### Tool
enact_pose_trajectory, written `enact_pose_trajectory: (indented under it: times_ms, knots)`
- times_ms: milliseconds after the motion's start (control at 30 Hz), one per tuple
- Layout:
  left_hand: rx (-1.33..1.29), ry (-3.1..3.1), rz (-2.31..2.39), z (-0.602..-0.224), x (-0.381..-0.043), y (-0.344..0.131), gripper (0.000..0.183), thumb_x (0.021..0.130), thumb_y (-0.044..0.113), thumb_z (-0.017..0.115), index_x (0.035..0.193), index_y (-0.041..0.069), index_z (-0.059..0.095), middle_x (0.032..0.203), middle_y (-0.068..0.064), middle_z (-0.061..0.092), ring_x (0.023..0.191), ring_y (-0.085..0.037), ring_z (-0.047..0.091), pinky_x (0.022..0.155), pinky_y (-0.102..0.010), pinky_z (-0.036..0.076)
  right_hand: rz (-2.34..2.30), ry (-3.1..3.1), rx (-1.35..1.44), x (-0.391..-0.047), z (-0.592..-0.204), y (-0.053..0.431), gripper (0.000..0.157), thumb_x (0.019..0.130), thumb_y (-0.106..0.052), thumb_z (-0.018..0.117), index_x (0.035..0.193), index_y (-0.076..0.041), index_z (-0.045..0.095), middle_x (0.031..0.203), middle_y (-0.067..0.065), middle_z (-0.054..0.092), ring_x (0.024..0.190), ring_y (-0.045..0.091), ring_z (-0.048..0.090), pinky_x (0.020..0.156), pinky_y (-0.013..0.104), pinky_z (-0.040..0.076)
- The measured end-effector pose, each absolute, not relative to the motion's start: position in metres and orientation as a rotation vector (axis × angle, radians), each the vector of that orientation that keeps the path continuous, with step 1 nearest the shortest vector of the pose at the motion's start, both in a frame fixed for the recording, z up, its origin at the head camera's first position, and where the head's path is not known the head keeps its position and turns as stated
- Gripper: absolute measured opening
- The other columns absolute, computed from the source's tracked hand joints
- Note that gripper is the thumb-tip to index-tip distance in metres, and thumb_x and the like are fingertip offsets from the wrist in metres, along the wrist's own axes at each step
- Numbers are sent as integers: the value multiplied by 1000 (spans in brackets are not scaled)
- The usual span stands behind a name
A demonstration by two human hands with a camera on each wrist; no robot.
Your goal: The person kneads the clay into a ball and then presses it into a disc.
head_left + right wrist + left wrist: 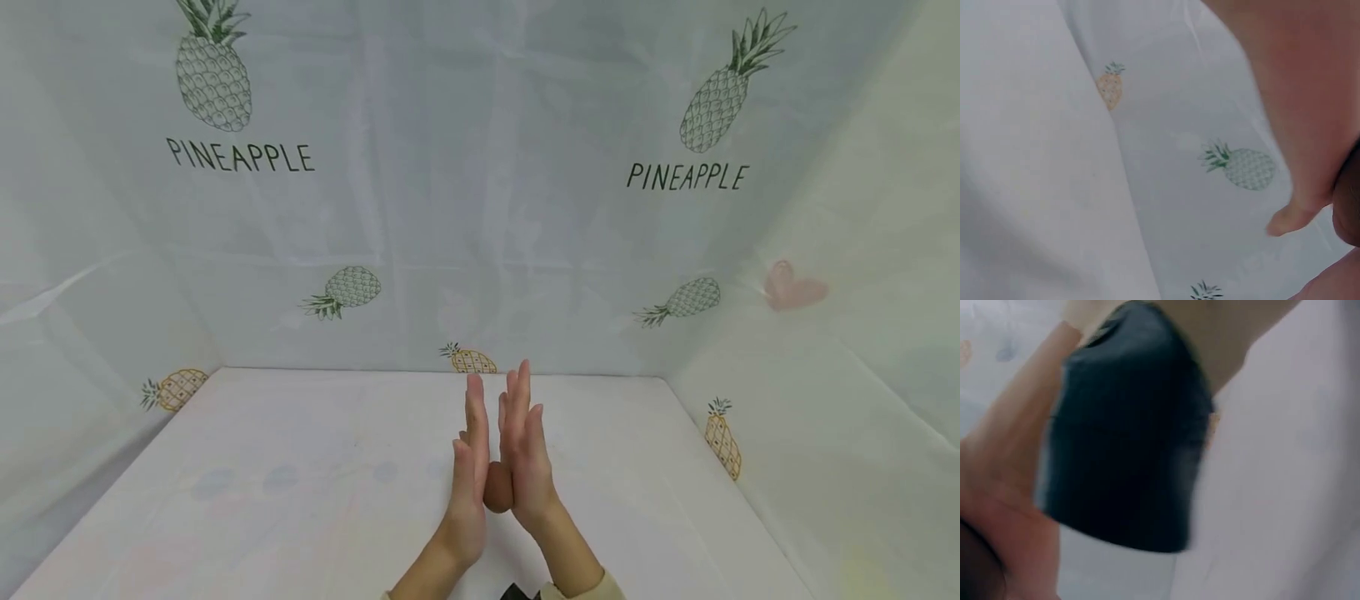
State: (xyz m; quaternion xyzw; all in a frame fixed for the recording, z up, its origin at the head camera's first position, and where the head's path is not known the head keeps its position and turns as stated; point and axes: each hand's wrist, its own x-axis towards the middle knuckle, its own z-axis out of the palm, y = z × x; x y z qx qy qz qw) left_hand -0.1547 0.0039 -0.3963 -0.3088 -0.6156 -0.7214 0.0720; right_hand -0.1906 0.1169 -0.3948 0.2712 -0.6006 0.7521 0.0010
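A smooth, rounded brown lump [498, 490] sits between my two palms in the head view. My left hand [468, 492] presses it from the left, fingers straight and pointing up. From the right, my right hand [528, 467] presses on it with its fingers extended too. The fingertips of the two hands stand slightly apart. In the left wrist view the dark lump [977, 569] shows at the lower left corner beside a palm. The right wrist view catches the lump [1349, 209] at its right edge, between parts of the hands.
Below the hands is a white table [300, 492] with faint coloured patches. Pale sheeting [465, 192] printed with pineapples rises behind it and at both sides. A dark wrist-worn piece [1125, 437] fills much of the left wrist view.
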Motion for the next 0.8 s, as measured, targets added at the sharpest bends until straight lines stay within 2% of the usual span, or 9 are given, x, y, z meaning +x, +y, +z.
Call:
enact_pose_trajectory:
  times_ms: [100,267,467,633,800]
  knots:
    - [-918,-1832,-2140,-392,-157,-1,64,107,56,-13,168,38,-16,175,19,-21,160,-8,-23,117,-63,-28,2389,-1924,896,-189,-400,110,60,108,-61,-7,165,-46,-22,175,-11,-23,162,34,-21,120,70,-21]
    - [-864,-1806,-2166,-388,-162,-11,62,107,57,-9,167,42,-16,175,22,-19,160,-6,-23,119,-63,-27,2424,-1952,936,-183,-403,100,60,109,-59,-6,165,-43,-22,176,-9,-19,164,28,-15,127,60,-16]
    - [-790,-1805,-2155,-388,-169,-19,63,107,61,-7,167,44,-15,174,24,-18,160,-7,-22,120,-65,-25,2459,-1943,982,-179,-399,94,57,110,-57,-6,165,-48,-18,176,-9,-16,164,21,-11,130,52,-12]
    - [-694,-1784,-2181,-390,-177,-25,64,106,63,-5,167,44,-14,173,26,-19,159,-8,-23,120,-67,-23,2455,-1949,1007,-174,-394,92,58,110,-57,-8,165,-46,-20,176,-9,-18,164,24,-14,129,54,-15]
    - [-590,-1806,-2168,-396,-184,-28,62,106,64,-4,166,49,-11,173,25,-19,159,-7,-24,121,-67,-23,2388,-1974,1005,-167,-389,91,56,110,-55,-8,164,-49,-19,175,-11,-19,163,28,-17,126,61,-18]
